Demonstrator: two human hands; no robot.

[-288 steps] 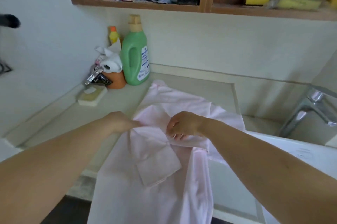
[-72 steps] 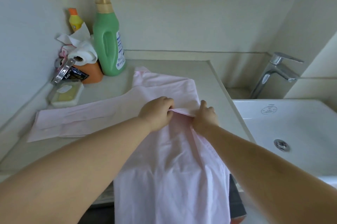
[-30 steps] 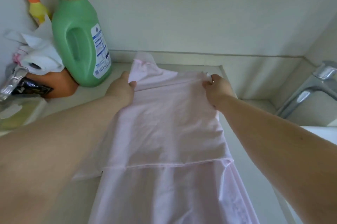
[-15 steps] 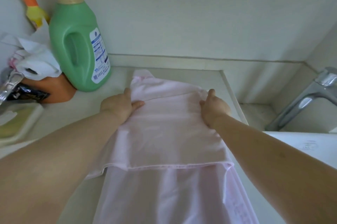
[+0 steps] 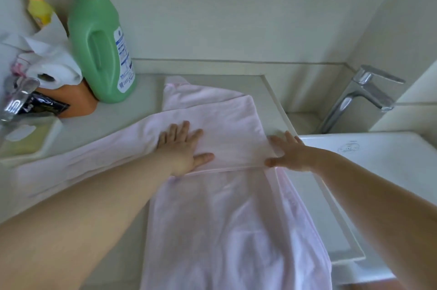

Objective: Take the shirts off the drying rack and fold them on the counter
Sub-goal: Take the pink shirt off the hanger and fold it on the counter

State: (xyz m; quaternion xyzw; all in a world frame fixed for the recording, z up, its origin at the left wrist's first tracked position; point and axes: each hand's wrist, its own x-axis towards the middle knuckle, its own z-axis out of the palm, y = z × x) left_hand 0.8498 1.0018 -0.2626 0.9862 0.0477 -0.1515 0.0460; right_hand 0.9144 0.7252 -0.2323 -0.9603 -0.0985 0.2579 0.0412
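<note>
A pale pink shirt (image 5: 227,129) lies on the light counter (image 5: 132,119), its far part folded back over itself and its lower part hanging off the front edge toward me. One sleeve stretches left across the counter. My left hand (image 5: 183,148) presses flat on the folded layer with fingers spread. At the fold's right edge my right hand (image 5: 289,155) rests with straight fingers, by the counter's raised rim. The drying rack is out of view.
A green detergent bottle (image 5: 101,36) stands at the back left beside a yellow bottle (image 5: 39,8), a tissue roll (image 5: 49,72) on an orange holder and a soap dish (image 5: 28,138). A white sink (image 5: 383,162) and chrome tap (image 5: 361,98) are on the right.
Both hands let go of the shirt's far corners, slid back toward me over the folded layer and flattened out. The camera view pulled back.
</note>
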